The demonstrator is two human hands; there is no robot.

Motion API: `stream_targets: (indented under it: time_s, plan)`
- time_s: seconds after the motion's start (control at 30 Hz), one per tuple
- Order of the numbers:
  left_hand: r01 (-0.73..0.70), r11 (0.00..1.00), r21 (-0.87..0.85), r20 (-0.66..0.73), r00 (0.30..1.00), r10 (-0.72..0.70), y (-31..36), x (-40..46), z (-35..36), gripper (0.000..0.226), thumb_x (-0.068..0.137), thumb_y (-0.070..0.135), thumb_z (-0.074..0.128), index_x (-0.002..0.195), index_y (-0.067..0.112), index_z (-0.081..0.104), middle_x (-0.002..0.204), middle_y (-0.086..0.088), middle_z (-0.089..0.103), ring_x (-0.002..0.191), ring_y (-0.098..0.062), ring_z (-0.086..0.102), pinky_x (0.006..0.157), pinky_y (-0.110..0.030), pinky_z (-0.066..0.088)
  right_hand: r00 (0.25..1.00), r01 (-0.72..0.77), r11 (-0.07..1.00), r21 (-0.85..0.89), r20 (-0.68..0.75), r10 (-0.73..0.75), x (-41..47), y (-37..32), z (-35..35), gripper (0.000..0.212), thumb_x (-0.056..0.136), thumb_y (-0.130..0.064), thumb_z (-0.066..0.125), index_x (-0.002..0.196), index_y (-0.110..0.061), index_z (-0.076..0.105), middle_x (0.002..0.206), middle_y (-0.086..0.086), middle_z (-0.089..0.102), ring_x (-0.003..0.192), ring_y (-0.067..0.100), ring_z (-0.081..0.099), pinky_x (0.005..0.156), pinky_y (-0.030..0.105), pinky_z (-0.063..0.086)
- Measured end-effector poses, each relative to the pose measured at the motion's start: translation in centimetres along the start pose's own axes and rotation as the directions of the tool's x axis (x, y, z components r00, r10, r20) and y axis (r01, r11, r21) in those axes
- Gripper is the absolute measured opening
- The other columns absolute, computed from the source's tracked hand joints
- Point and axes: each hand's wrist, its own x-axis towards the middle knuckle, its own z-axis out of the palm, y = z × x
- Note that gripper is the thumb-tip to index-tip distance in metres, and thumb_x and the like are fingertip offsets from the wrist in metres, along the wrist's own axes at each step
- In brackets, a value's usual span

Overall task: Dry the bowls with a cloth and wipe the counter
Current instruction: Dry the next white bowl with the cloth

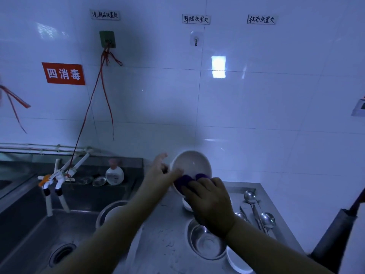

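Note:
I hold a white bowl (192, 164) tilted up above the steel counter (166, 240), its inside facing me. My left hand (161, 175) grips its left rim, thumb laid over the edge. My right hand (210, 202) presses a purple cloth (185, 180) against the bowl's lower rim, fingers curled round the cloth. A steel bowl (206, 242) sits on the counter below my right wrist, and a white bowl (237, 262) lies at the counter's front edge. Another white bowl (186, 205) is partly hidden under the held one.
A deep sink (39, 234) with a drain lies to the left, two taps (52, 186) over it. A steel bowl (110, 212) sits at the sink's right edge under my left forearm. Spoons and ladles (256, 212) lie at the counter's right. A soap bottle (114, 174) stands behind the sink.

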Motion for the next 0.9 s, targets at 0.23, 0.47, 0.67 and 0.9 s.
stream_targets:
  time_s: [0.23, 0.47, 0.67, 0.9]
  plan:
    - [-0.261, 0.965, 0.001, -0.215, 0.943, 0.255, -1.8, -1.8, 3.7, 0.025, 0.098, 0.011, 0.039, 0.121, 0.017, 0.045, 0.102, 0.006, 0.055, 0.086, 0.004, 0.055, 0.067, -0.009, 0.047, 0.985, -0.169, 0.982, 0.082, -0.025, 0.171, 0.3, -2.7, 0.0, 0.023, 0.089, -0.03, 0.063, 0.099, -0.013, 0.074, 0.095, 0.004, 0.074, 0.082, 0.019, 0.068, 0.076, 0.03, 0.053]
    - [-0.136, 0.979, 0.149, 0.089, 0.988, 0.124, -0.1, -0.4, 0.6, 0.034, 0.074, 0.027, 0.041, 0.102, 0.024, 0.059, 0.096, -0.004, 0.061, 0.086, -0.022, 0.057, 0.07, -0.032, 0.048, 0.958, 0.284, 0.959, 0.014, 0.032, -0.284, -1.6, 1.8, -0.3, 0.015, 0.092, -0.016, 0.061, 0.1, -0.02, 0.073, 0.094, 0.0, 0.072, 0.08, 0.017, 0.065, 0.07, 0.03, 0.051]
    - [-0.02, 1.0, -0.008, 0.055, 0.998, 0.021, -0.2, 0.4, 0.1, 0.038, 0.072, 0.03, 0.059, 0.108, 0.018, 0.061, 0.1, -0.015, 0.064, 0.088, -0.027, 0.063, 0.069, -0.034, 0.053, 0.962, 0.271, 0.962, -0.016, 0.029, -0.27, -0.4, 2.8, -0.5, 0.014, 0.092, -0.015, 0.061, 0.096, -0.017, 0.074, 0.089, 0.002, 0.072, 0.073, 0.019, 0.063, 0.063, 0.03, 0.048]
    - [-0.252, 0.968, -0.008, -0.269, 0.933, 0.241, -2.4, -1.3, 4.8, 0.027, 0.095, 0.007, 0.044, 0.119, 0.019, 0.046, 0.099, 0.007, 0.057, 0.084, 0.006, 0.057, 0.064, -0.009, 0.048, 0.986, -0.136, 0.989, 0.055, -0.087, 0.141, 0.6, -1.4, 0.3, 0.021, 0.092, -0.03, 0.061, 0.098, -0.014, 0.074, 0.093, 0.003, 0.073, 0.08, 0.019, 0.065, 0.074, 0.029, 0.048]
